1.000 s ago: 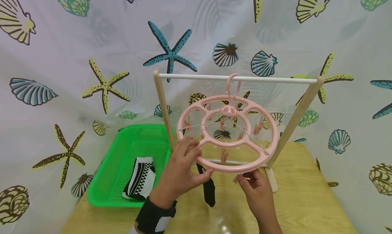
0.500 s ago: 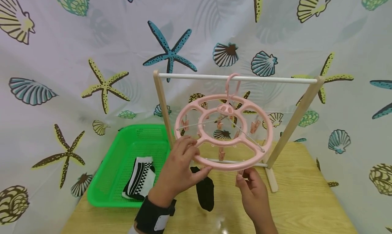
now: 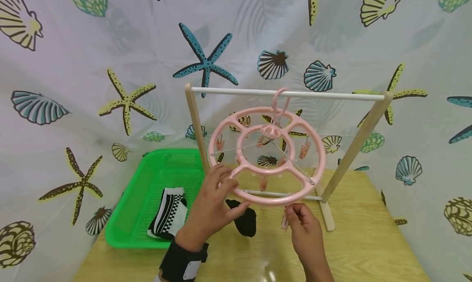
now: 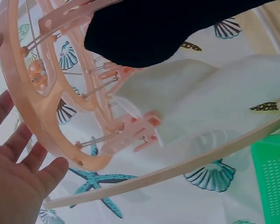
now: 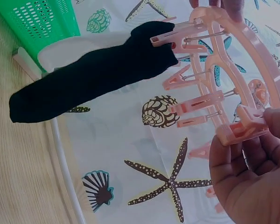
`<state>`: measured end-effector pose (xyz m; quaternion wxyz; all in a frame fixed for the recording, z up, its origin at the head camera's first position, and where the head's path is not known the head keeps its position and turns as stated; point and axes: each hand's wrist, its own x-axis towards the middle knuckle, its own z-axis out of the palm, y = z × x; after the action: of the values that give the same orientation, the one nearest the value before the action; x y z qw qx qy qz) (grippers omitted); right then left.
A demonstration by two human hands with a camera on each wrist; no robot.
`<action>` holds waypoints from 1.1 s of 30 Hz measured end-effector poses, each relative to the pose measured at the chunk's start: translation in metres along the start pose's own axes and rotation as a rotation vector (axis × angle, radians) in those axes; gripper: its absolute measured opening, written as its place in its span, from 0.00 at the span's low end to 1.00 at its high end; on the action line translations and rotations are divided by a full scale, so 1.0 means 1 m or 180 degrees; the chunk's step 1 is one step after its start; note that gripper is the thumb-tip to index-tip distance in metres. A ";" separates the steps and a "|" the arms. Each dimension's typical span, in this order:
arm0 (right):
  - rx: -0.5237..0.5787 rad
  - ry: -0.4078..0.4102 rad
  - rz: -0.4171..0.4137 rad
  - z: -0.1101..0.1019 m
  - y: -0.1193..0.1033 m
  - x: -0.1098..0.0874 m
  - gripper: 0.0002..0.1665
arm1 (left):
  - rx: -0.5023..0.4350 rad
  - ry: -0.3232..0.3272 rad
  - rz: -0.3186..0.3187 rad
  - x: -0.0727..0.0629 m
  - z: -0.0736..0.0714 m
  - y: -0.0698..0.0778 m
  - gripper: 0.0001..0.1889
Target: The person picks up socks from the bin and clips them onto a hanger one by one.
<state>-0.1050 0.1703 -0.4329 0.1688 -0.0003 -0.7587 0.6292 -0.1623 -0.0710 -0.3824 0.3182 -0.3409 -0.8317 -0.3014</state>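
A round pink clip hanger [image 3: 276, 201] hangs by its hook from a white rod. The left hand [image 3: 212, 200] grips its near left rim, thumb below and fingers above. Under the near right rim, the right hand [image 3: 306, 230] pinches a pink clothespin [image 5: 245, 123] between thumb and fingers. No cloth shows in that clothespin. A black sock [image 5: 93, 79] dangles from a clothespin on the left side of the hanger, partly behind the left hand in the head view. In the left wrist view a white sock [image 4: 186, 93] is also clipped to the hanger.
The rack has wooden side posts [image 3: 355, 146] and a white top rod [image 3: 332, 95]. Left of it stands a green basket [image 3: 123, 216] with black-and-white patterned socks [image 3: 169, 212] inside. Several other clothespins hang from the rings. A shell-printed curtain [image 3: 73, 110] surrounds the wooden table [image 3: 368, 241].
The hanger has shifted slightly left and tilted, its far rim rising. The black sock has swung about. The pinched clothespin now points more downward in the right hand.
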 end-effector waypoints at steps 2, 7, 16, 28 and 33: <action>0.0067 0.0011 0.0025 0.000 0.000 0.001 0.10 | -0.0077 0.0077 -0.0068 -0.006 -0.001 -0.004 0.20; 0.0212 0.0036 0.0045 -0.001 0.001 0.002 0.11 | 0.0053 0.0452 -0.0562 -0.028 -0.004 -0.036 0.12; 0.0272 0.0031 -0.0006 -0.001 0.004 0.001 0.11 | 0.0407 -0.0822 -0.2289 -0.060 -0.032 -0.140 0.17; 0.0388 -0.0067 -0.0116 -0.003 0.004 -0.001 0.10 | 0.0601 -0.2211 -0.2487 -0.090 -0.016 -0.195 0.22; 0.0403 -0.0032 -0.0086 -0.005 0.005 -0.002 0.10 | 0.0745 -0.2205 -0.2489 -0.091 -0.007 -0.202 0.13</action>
<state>-0.1028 0.1753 -0.4372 0.1732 0.0238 -0.7181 0.6736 -0.2615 -0.2290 -0.5024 -0.0751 -0.0473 -0.9810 -0.1726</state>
